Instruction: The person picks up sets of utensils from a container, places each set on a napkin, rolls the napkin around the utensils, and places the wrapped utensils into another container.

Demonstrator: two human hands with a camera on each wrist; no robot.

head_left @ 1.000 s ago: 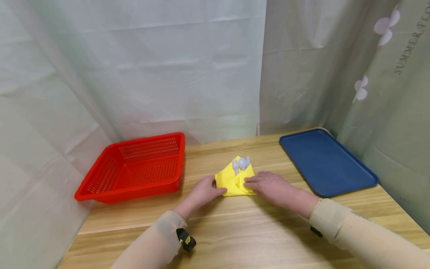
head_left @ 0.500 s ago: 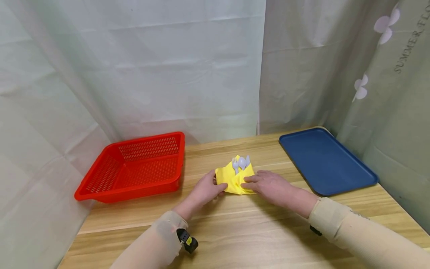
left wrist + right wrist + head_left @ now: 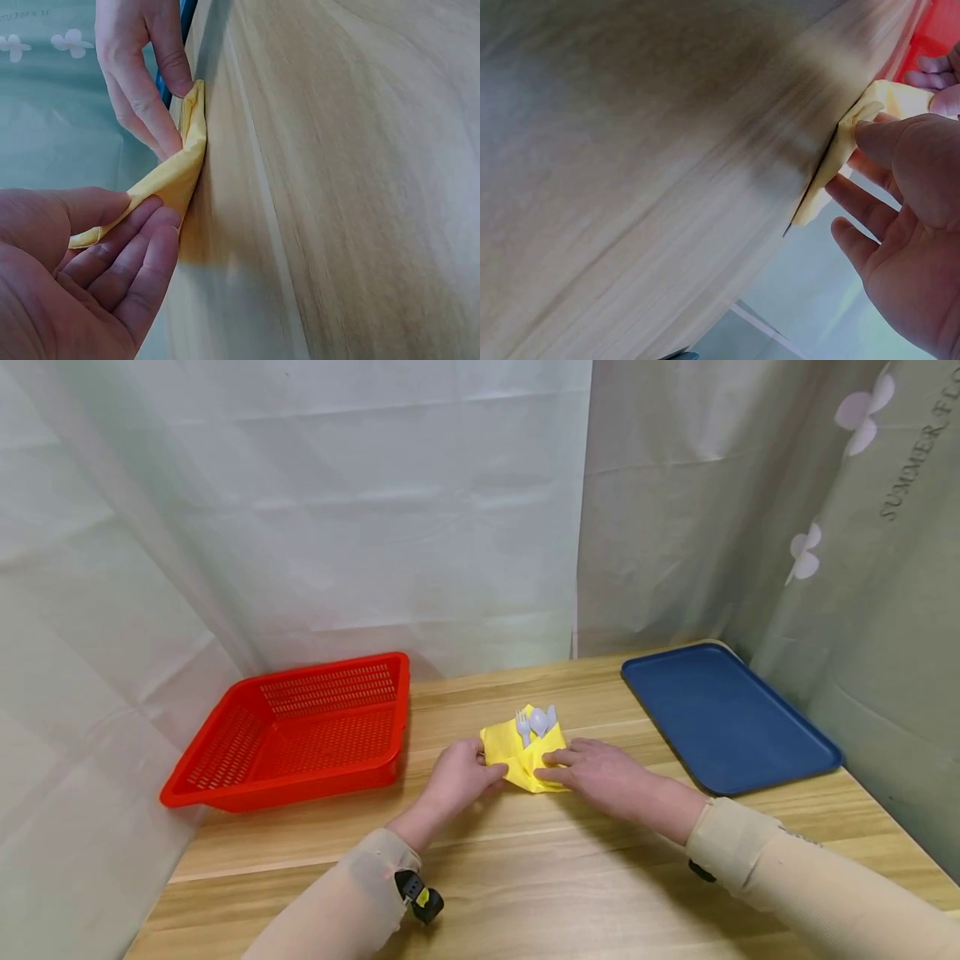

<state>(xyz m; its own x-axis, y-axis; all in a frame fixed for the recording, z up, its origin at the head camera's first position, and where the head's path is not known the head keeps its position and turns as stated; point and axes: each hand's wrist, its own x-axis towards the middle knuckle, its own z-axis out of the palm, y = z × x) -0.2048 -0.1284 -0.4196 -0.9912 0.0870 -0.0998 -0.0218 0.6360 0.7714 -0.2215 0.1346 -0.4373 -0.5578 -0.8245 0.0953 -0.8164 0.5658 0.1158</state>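
A folded yellow napkin [image 3: 504, 745] lies on the table in the head view. A pale fork [image 3: 523, 727], spoon [image 3: 538, 721] and knife [image 3: 551, 717] stick out of its far side, their lower parts hidden in the folds. My left hand [image 3: 459, 775] pinches the napkin's left edge between thumb and fingers. The left wrist view shows that part of the napkin [image 3: 169, 180] lifted and tilted off the wood. My right hand [image 3: 607, 777] rests on the right fold, its fingers fairly straight. In the right wrist view, its thumb [image 3: 881, 141] touches the cloth.
A red perforated basket [image 3: 281, 797] stands on the left of the wooden table [image 3: 525, 877]. At the right lies a blue tray [image 3: 727, 718]. Pale curtains [image 3: 360, 527] close off the back and both sides.
My left hand has moved slightly away from me, and the napkin's lower left edge has lifted and folded inward. My right hand stays on the right fold, shifting only a little.
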